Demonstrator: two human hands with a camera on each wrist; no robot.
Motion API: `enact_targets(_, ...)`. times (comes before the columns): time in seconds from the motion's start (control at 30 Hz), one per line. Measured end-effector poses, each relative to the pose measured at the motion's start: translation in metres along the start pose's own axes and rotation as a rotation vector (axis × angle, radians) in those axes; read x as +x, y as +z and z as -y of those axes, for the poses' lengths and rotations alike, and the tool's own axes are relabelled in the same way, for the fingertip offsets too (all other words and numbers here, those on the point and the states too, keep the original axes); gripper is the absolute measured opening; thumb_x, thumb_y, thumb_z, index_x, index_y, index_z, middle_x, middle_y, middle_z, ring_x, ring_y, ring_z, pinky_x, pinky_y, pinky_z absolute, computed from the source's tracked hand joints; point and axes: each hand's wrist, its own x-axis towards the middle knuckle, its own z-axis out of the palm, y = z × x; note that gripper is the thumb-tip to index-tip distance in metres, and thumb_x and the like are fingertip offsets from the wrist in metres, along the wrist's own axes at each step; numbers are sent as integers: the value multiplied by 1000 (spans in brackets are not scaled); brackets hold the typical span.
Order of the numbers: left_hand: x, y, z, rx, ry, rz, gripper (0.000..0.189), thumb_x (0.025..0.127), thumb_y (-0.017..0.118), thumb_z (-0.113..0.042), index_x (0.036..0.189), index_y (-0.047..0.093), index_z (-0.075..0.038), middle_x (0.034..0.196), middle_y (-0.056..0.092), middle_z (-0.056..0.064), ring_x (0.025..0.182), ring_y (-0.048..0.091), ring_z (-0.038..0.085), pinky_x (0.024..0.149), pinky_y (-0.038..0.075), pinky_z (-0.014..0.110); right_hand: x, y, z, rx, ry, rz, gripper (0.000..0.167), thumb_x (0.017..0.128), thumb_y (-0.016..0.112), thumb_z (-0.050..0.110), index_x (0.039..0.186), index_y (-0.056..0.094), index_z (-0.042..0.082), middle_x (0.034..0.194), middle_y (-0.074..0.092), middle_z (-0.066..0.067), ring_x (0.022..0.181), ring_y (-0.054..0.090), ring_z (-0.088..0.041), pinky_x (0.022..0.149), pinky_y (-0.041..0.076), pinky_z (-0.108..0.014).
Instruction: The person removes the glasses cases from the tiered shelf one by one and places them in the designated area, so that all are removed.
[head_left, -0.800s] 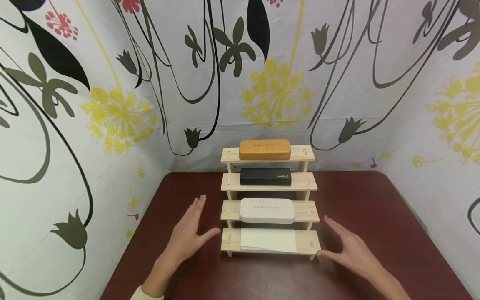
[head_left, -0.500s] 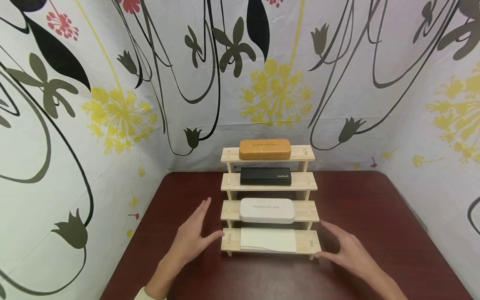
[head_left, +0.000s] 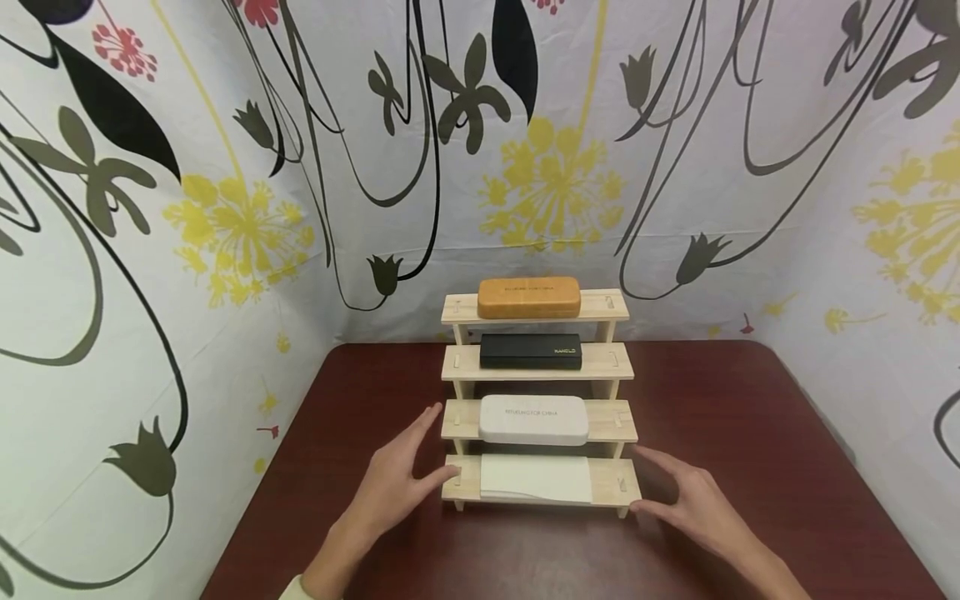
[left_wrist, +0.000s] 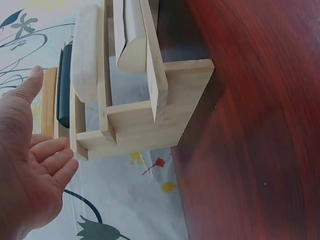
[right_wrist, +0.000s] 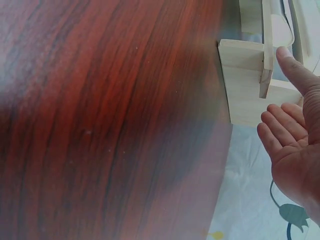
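Noted over the last second a shift of the left hand [head_left: 393,487] inward, up to the left end of the wooden rack [head_left: 615,417], with thumb overlapping the lowest step [head_left: 611,482] in the head view. Noted a smaller inward shift of the right hand [head_left: 693,497], now beside the right end, thumb at the front corner. Saw no change of place in rack or load. Judge this a closing-in on the rack from both ends, without a hold on it so far. Recorded both hands with thumb spread well away from fingers, clamped on nothing. Cannot tell contact of either thumb with the wood. Found the rack upright on the dark red table [head_left: 510,554], between the two hands. Counted on it, from the top step [head_left: 603,304] down: orange case [head_left: 528,298], black case [head_left: 530,352], white case [head_left: 533,419], then a pale folded sheet [head_left: 536,479], paper or cloth, hard to say. Located all four around the middle of their steps, with bare board at either side. Saw no fastening on the cases; judge sliding possible under tilt or jolt. Count the patterned cloth [head_left: 480,221], hanging close behind the top step, as a limit to the rear.
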Motion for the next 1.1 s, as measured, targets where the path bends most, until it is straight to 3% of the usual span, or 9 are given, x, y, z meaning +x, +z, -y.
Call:
enact_targets(0.5,-1,17,-6,-105,118,-27,79,90,89,-29,158,53,-12,155,58,-1,137,60,18,106,56,44,-1,8,2,12,19,-2,77,67,102,28,135,72,8,126,77,-6,109,74,-31,96,37,1)
enact_targets(0.7,-5,30,-6,-128,179,-45,78,88,90,-27,156,55,-11,151,62,1,131,64,20,102,58,44,-1,9,3,6,29,-4,75,66,102,28,134,73,10,124,77,-5,108,75,-27,93,40,1)
enact_targets(0.93,-8,43,-6,-186,146,-1,78,89,89,-28,157,54,-12,151,61,0,133,63,20,103,58,44,-1,13,4,14,18,-3,76,65,103,26,133,74,10,122,78,-5,107,75,-26,93,40,0)
enact_targets(1.1,-8,47,-5,-204,141,-5,77,89,89,-29,155,56,-12,150,62,1,133,63,20,104,58,44,-1,13,4,8,21,-2,76,65,102,27,134,74,11,121,78,-6,106,75,-27,92,42,0)
